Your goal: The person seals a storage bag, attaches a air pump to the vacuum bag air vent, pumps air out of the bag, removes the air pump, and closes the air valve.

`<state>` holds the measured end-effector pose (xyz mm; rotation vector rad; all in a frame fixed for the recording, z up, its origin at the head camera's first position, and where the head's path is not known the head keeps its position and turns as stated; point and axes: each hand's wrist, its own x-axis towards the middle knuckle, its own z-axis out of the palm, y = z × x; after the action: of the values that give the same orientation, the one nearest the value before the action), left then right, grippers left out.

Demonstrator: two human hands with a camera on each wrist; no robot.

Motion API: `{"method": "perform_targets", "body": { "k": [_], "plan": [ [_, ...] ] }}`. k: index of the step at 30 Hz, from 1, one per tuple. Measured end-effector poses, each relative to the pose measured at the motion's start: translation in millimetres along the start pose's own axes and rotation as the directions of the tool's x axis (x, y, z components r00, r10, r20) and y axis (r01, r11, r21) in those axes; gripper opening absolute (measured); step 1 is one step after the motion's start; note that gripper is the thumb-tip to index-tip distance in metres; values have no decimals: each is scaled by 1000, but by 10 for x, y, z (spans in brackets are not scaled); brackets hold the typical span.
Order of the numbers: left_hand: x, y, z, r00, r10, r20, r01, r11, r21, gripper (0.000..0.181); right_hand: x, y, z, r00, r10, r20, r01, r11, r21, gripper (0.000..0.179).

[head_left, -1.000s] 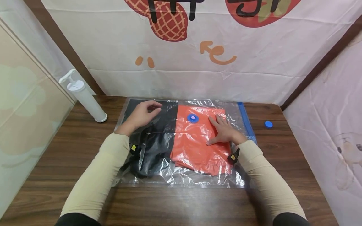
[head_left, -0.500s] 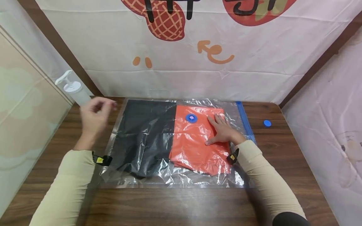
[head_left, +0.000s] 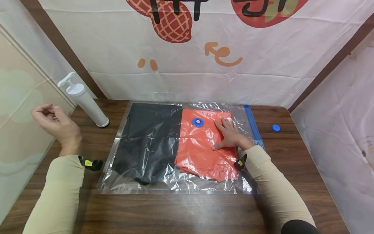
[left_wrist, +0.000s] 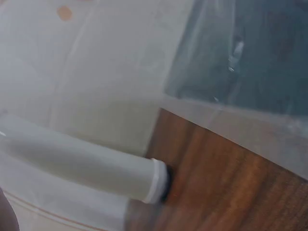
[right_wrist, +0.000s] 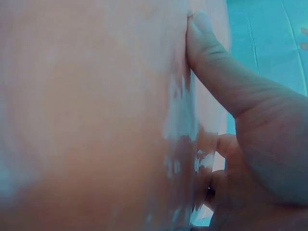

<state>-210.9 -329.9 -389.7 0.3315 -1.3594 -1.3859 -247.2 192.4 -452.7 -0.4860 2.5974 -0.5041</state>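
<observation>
A clear plastic vacuum storage bag (head_left: pixel 131 187) lies flat with folded black fabric (head_left: pixel 149 143) in its left part and folded orange-red fabric (head_left: pixel 201 152) in its right part. Its round blue valve (head_left: pixel 197 122) is uncapped. My right hand (head_left: pixel 232 135) rests on the bag over the orange-red fabric, fingers spread; the right wrist view shows the thumb (right_wrist: pixel 207 43) against the plastic. At the far left my left hand (head_left: pixel 58 126) is raised, fingers loosely curled and holding nothing. Beside it stands a white hand pump (head_left: pixel 89 105), apart from the hand.
A small blue cap (head_left: pixel 276 128) lies on the wooden table (head_left: pixel 187 214), right of the bag's blue zip strip (head_left: pixel 253 125). Printed cloth walls (head_left: pixel 187 81) enclose the table at the back and both sides.
My left hand has moved from above the black fabric leftward, past the pump, to its far side. The right hand has stayed on the bag.
</observation>
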Motion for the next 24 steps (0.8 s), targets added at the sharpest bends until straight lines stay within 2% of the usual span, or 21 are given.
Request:
{"method": "perform_targets", "body": {
  "k": [1, 3, 5, 8, 11, 12, 14, 18, 21, 24],
  "plan": [
    [17, -62, -11, 1000, -17, 18, 17, 1000, 11, 13, -2, 4, 3, 1000, 0, 1, 0, 1000, 0, 121],
    [41, -193, -25, 995, -71, 70, 73, 997, -28, 21, -4, 12, 8, 1000, -2, 0, 2, 1000, 3, 121],
    [43, -306, -26, 982, -125, 139, 138, 987, -86, 33, -6, 19, 14, 1000, -4, 1, 4, 1000, 2, 121],
    [19, -428, -9, 946, -203, 253, 246, 958, -147, 49, -11, 29, 16, 1000, -5, -3, 5, 1000, 3, 120],
    [-1, -511, 25, 910, -250, 331, 305, 944, -125, 62, -8, 42, 23, 1000, -1, -4, 1, 1000, 3, 120],
    [-3, -534, 41, 902, -256, 349, 311, 944, -112, 66, -6, 47, 25, 1000, -1, -5, 1, 1000, 1, 120],
    [-8, -572, 72, 892, -272, 361, 321, 943, -84, 73, -3, 52, 32, 1000, 1, -6, -1, 1000, -2, 120],
    [-15, -625, 129, 893, -284, 350, 327, 942, -70, 80, 5, 53, 44, 1000, -8, -3, 8, 1000, -4, 120],
    [-20, -632, 166, 887, -300, 352, 340, 939, -57, 81, 19, 61, 56, 1000, -13, -3, 13, 1000, -2, 121],
    [-21, -622, 196, 876, -323, 357, 341, 940, 14, 78, 31, 81, 67, 1000, -7, -7, 7, 1000, 1, 121]
  ]
}}
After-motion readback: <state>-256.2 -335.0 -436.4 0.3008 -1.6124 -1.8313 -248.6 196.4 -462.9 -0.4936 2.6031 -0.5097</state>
